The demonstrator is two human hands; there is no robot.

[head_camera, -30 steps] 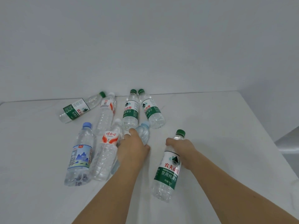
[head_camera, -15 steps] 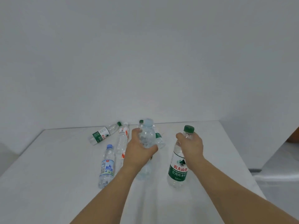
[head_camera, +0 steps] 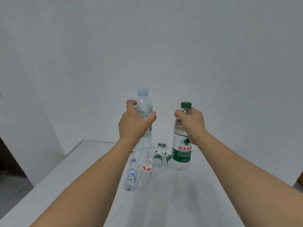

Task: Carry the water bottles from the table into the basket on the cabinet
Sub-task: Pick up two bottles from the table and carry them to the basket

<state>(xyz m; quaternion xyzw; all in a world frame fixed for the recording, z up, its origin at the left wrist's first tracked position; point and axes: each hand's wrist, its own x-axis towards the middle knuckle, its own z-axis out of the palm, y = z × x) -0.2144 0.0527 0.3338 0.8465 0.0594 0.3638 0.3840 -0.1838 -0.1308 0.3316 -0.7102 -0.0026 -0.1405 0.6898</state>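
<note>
A plain pale wall fills the background above a white table (head_camera: 188, 199). The left hand (head_camera: 133, 125) has its fingers (head_camera: 131, 103) and thumb curled round the upper body of a blue-capped water bottle (head_camera: 144, 110), held upright and clear of the table. The right hand (head_camera: 191, 124) grips a green-capped water bottle (head_camera: 182, 154) at its shoulder, just under the cap, long axis also vertical, base hanging below the fingers. Below and beyond both hands, four bottles lie on the table: a blue-labelled bottle (head_camera: 131, 175) and a red-labelled bottle (head_camera: 145, 173) under the left hand, and two small green-labelled bottles (head_camera: 162, 155) between the hands. Neither basket nor cabinet is in view, so the carry likely calls for a turn away from the table; both hands are equally loaded.
</note>
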